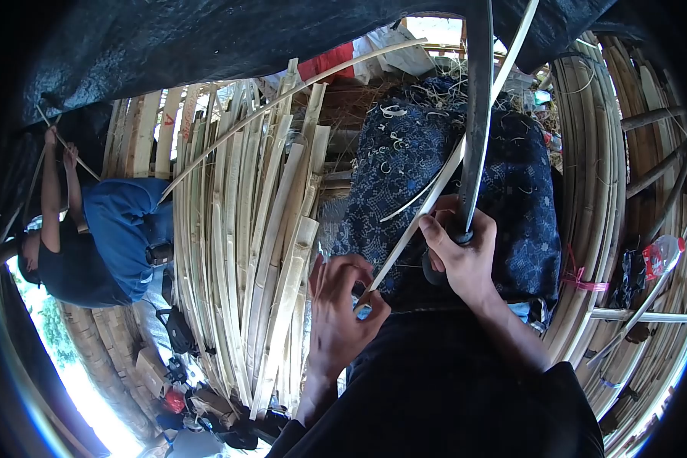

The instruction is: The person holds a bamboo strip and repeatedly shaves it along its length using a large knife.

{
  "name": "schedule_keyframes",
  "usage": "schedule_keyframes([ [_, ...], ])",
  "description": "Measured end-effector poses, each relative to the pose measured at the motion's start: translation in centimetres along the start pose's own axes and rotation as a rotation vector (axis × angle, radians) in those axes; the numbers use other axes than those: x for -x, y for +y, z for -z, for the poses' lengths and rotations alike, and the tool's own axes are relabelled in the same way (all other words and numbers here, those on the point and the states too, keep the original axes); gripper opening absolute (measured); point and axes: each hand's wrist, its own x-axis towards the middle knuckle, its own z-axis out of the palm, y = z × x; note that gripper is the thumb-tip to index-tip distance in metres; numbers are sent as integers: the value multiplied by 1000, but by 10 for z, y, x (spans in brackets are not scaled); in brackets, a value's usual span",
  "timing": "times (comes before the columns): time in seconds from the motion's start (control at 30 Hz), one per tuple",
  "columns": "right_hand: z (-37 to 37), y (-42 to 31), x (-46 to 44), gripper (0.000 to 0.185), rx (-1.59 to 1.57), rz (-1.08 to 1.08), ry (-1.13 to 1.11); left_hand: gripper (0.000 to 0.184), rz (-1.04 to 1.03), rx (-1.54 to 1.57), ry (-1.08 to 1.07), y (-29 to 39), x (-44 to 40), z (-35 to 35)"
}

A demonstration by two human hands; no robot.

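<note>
My left hand [342, 313] pinches the lower end of a thin bamboo strip [412, 227], thumb and forefinger pressed together on it. The strip slants up and to the right, past the top of the view. In my right hand [466, 248] is the handle of a long knife [477, 114], its blade pointing up and lying against the strip. My right thumb is close to the strip's edge. A narrow shaving [416, 200] curls off to the left of the strip. Under both lies a dark blue patterned cloth [404, 164] over my lap, with pale shavings scattered on it.
Split bamboo slats [240, 229] lie in a pile to the left. Beyond them a co-worker in blue trousers [126, 221] holds a thin strip. Bundled bamboo [584, 191] with a pink tie [585, 284] and a plastic bottle [664, 256] are on the right. Dark sheeting [206, 46] hangs overhead.
</note>
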Motion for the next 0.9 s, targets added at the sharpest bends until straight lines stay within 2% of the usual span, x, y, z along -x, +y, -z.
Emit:
schedule_keyframes([
  [0.1,-1,-1,0,15,20,14,0,26,-61,-83,17,1,-2,-5],
  [0.3,-1,0,1,14,17,3,3,25,-11,-20,-56,-6,-1,-16],
  [0.4,-1,2,3,15,35,12,-27,24,-105,-23,5,-4,-3,-25],
  [0.53,-4,1,6,15,37,-11,-73,19,-55,154,-8,4,-5,-28],
  [0.6,-2,2,6,15,26,-39,-62,21,195,418,-148,9,-2,-17],
  [0.73,5,-1,0,16,-11,-35,-12,26,255,615,-278,-9,11,8],
  [0.8,10,-1,-4,16,-110,-17,29,30,230,643,-599,-29,19,12],
  [0.87,12,-6,-5,18,-62,-24,27,21,-113,713,-218,-19,30,-5],
  [0.9,11,-11,-4,19,-62,-76,36,23,115,754,-411,-16,30,3],
])
